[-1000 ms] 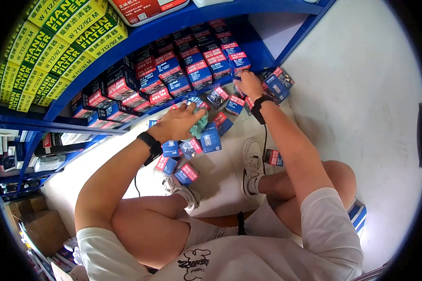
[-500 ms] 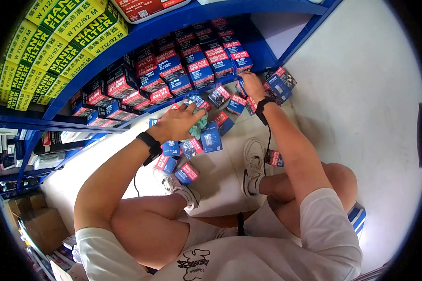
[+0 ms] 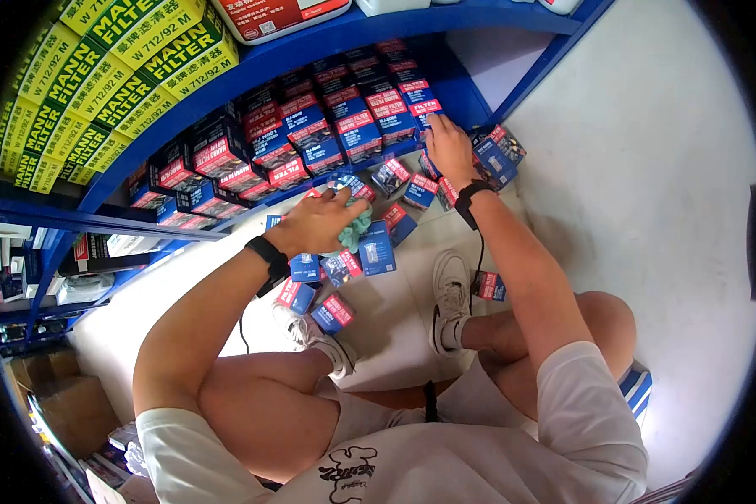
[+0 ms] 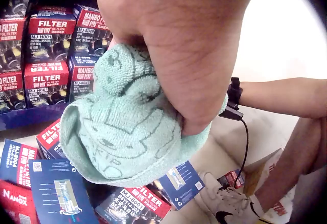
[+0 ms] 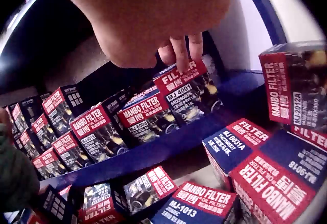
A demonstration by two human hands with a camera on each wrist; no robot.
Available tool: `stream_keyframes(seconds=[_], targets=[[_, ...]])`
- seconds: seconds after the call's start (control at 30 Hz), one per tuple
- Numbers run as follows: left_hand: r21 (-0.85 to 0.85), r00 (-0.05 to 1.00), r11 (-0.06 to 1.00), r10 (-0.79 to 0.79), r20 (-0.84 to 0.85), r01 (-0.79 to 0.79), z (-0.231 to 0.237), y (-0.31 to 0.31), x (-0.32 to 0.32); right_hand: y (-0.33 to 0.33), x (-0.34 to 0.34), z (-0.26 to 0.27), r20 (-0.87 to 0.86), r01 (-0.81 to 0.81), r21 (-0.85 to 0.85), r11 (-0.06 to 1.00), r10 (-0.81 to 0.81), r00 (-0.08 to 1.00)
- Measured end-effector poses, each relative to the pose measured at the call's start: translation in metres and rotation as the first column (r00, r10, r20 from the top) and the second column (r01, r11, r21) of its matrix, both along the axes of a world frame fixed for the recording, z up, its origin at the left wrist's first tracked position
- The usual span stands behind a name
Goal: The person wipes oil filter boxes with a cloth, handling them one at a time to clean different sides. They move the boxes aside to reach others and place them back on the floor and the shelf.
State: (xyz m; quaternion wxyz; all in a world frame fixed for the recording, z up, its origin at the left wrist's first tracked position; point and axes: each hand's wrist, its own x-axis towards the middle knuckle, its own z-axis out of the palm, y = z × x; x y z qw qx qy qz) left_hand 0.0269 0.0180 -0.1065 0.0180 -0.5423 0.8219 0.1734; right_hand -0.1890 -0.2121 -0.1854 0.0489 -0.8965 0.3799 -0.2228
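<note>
The right hand (image 3: 449, 151) is reaching the right end of the blue shelf (image 3: 470, 105), its fingers lying close together and fairly straight against the top of the MJ 4001 box (image 5: 189, 96); where its thumb is sitting I cannot tell. That box is standing upright on the shelf, in the front row at the right end, with the MJ-8004 box (image 5: 148, 116) standing next along the shelf to its left. The left hand (image 3: 315, 225) is gripping a bunched green cloth (image 4: 133, 127) in front of the shelf, thumb and fingers closing on the towelling; whether the cloth is touching the boxes under it I cannot tell. Below the shelf's front edge, loose filter boxes are lying on the floor, among them the MJ-1013 box (image 5: 196, 203) near the shelf's right part and the MJ-6001 box (image 4: 135, 206) farther out from the shelf. Green and yellow MANN FILTER boxes (image 3: 126, 76) are standing stacked above the shelf's left part, and a red and white container (image 3: 277, 17) is resting above its middle. The person is sitting facing the shelf, wearing black wristbands (image 3: 270, 256) and white shoes (image 3: 454, 290), the shoes resting on the floor in front of it.
</note>
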Motion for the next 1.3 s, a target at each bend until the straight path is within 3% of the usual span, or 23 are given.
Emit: stream_keyframes(seconds=[0.03,0.07,0.13,0.17,0.33,0.53,0.6,0.67,0.73,0.8,0.9,1.03,1.1,1.3], targets=[[0.009,1.000,1.000,0.001,0.004,-0.001,0.000,0.000,0.000,0.001,0.002,0.001,0.117,0.023,-0.064,0.998,-0.015,0.993],[0.007,1.000,1.000,0.003,0.002,-0.003,0.000,0.001,0.000,0.001,0.002,0.001,0.116,0.021,-0.065,0.998,-0.013,0.993],[0.000,1.000,1.000,-0.011,0.003,0.011,0.000,0.002,0.002,-0.003,-0.003,-0.005,-0.041,-0.016,-0.242,0.970,0.007,0.999],[0.001,1.000,1.000,-0.009,0.002,0.009,0.000,0.003,0.002,-0.003,-0.004,-0.012,-0.043,-0.018,-0.241,0.970,0.008,0.999],[-0.082,0.999,0.996,-0.040,0.013,0.041,-0.002,0.005,0.005,-0.003,-0.002,-0.038,-0.051,0.085,-0.108,0.991,-0.091,0.995],[-0.029,0.999,0.999,-0.031,0.029,0.032,0.006,0.003,0.002,0.009,-0.022,-0.018,0.041,0.018,-0.073,0.997,-0.015,0.999],[-0.033,0.998,0.999,-0.035,0.050,0.037,0.004,0.003,0.001,0.016,-0.028,-0.016,0.068,0.073,0.003,0.997,-0.073,0.995],[-0.043,0.998,0.998,-0.034,0.043,0.036,0.004,0.002,0.002,0.016,-0.032,-0.025,-0.166,0.267,0.256,0.929,-0.230,0.959],[-0.050,0.999,0.998,-0.041,0.029,0.042,0.003,0.002,0.002,0.021,-0.034,-0.032,-0.272,0.301,0.224,0.927,-0.237,0.933],[-0.050,0.999,0.998,-0.035,0.009,0.036,0.003,0.001,0.002,0.021,-0.036,-0.032,-0.483,0.343,0.344,0.874,-0.148,0.863],[-0.105,0.999,0.993,-0.045,0.012,0.046,0.000,0.003,0.003,0.024,-0.043,-0.053,-0.534,0.301,0.211,0.930,-0.149,0.832],[-0.138,0.998,0.988,-0.061,0.029,0.064,-0.001,0.005,0.003,0.023,-0.057,-0.067,-0.568,0.205,0.188,0.960,-0.064,0.820],[-0.106,0.998,0.993,-0.057,0.029,0.059,-0.001,0.004,0.002,0.019,-0.063,-0.068,-0.494,0.137,0.197,0.971,-0.022,0.869],[0.044,1.000,0.999,-0.016,0.017,0.016,0.004,0.003,-0.002,-0.002,-0.083,-0.062,-0.443,0.231,0.268,0.935,-0.094,0.892]])
